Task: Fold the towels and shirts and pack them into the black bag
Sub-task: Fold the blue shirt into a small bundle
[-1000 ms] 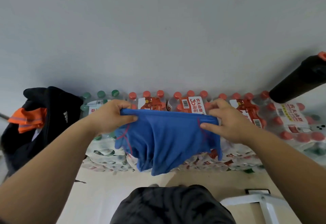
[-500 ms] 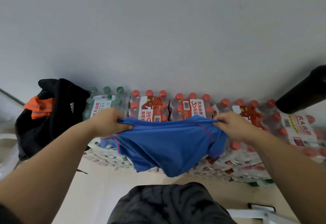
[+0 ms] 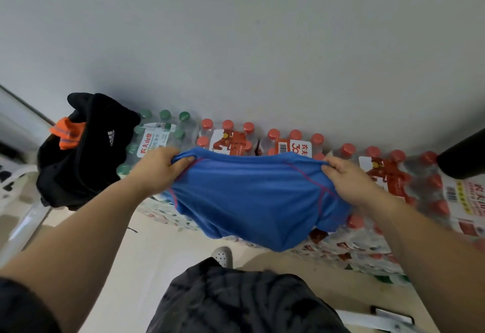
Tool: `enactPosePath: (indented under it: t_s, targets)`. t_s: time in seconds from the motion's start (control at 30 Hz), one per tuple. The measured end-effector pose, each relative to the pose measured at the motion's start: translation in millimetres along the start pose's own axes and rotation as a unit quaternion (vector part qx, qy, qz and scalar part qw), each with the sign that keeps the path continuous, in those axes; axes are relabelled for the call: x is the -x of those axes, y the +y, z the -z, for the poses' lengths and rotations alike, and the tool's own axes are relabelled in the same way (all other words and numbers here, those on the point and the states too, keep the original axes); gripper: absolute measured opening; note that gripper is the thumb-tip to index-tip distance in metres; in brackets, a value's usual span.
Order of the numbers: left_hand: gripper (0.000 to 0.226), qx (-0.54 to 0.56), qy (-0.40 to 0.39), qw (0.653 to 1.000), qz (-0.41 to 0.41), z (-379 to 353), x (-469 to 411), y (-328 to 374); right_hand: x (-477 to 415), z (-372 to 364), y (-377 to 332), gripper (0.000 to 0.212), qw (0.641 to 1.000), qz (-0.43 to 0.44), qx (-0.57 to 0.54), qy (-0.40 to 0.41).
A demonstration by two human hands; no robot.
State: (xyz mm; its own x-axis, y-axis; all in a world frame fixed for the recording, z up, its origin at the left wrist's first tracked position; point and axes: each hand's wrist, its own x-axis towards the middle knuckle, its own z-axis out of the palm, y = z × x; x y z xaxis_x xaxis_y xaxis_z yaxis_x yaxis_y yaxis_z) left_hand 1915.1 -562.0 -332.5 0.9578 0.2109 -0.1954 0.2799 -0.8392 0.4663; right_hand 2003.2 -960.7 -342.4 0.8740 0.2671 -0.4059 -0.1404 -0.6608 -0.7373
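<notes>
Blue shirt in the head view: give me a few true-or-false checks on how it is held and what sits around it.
1. Both the left hand and the right hand grip the blue fabric shirt with pink seams by its upper edge. True.
2. The shirt lies flat on the floor. False: it hangs in the air between the hands, in front of the shrink-wrapped packs of water bottles.
3. The black fabric bag, with an orange cloth showing at its top, sits to the left of the left hand. True.
4. Every bottle cap is red. False: the pack beside the bag has green caps.
</notes>
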Motion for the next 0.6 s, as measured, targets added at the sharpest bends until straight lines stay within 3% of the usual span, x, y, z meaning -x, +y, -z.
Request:
enactPosePath:
  t_s: [0.17, 0.3, 0.4, 0.47, 0.6]
  targets:
    - [0.046, -0.132, -0.036, 0.989, -0.063, 17, -31, 0, -7, 14, -15, 0.023, 0.997, -0.031, 0.061, -0.043]
    - [0.048, -0.191, 0.010, 0.975, -0.117, 55, -81, 14, -29, 45, -51, 0.026, 0.997, 0.013, 0.070, -0.003]
    - [0.044, -0.243, 0.047, 0.961, -0.121, 69, -125, 22, -66, 57, -64, 0.023, 0.989, 0.016, 0.144, 0.044]
    - [0.034, -0.299, 0.055, 0.945, -0.124, 54, -144, 19, -87, 45, -57, 0.016, 0.971, -0.007, 0.221, 0.094]
    - [0.029, -0.306, 0.062, 0.935, -0.169, -5, -135, 11, -79, -23, -45, 0.041, 0.906, -0.033, 0.357, 0.223]
